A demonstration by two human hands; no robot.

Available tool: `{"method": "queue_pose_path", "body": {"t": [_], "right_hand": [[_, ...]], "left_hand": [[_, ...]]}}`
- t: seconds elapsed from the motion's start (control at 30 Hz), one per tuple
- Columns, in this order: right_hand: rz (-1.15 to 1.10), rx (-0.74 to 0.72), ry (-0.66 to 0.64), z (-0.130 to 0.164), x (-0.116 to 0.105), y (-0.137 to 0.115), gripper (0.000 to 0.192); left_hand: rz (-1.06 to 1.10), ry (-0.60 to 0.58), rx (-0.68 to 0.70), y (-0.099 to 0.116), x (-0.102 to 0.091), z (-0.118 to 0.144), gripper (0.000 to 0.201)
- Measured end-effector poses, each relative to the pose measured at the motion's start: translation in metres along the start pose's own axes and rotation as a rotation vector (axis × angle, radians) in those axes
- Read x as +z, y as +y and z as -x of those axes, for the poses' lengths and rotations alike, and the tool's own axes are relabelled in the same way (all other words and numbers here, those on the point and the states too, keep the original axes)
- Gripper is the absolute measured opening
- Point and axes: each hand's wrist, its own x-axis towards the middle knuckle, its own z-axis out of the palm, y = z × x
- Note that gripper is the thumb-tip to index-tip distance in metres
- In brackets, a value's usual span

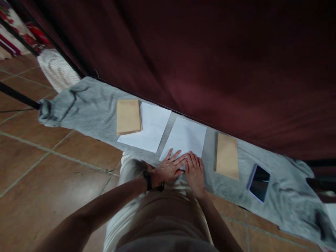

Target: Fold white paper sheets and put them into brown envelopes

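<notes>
Pressing both hands flat, left hand (168, 168) and right hand (194, 170) side by side, fingers (181, 158) slightly spread, on the white sheet's (186, 137) six-o'clock edge.

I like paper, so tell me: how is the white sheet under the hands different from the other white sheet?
The white paper sheet under the hands has nothing lying on it; the left hand and right hand press its near edge. The other white paper sheet is untouched, with a tan envelope overlapping its left side. Both lie flat on the grey cloth.
</notes>
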Motion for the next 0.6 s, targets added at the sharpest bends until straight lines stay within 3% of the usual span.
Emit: {"method": "queue_pose_path", "body": {"t": [0.1,0.23,0.6], "right_hand": [[-0.090,0.030,-0.001,-0.004,0.002,0.004,0.049],[-0.168,0.036,-0.003,-0.009,0.003,0.003,0.049],[0.120,0.014,-0.054,0.013,-0.005,0.004,0.062]], "left_hand": [[0.029,0.006,0.061,0.007,-0.003,0.005,0.070],[0.068,-0.002,0.118,0.008,-0.005,0.006,0.067],[0.099,-0.036,0.120,0.003,-0.001,0.008,0.066]]}}
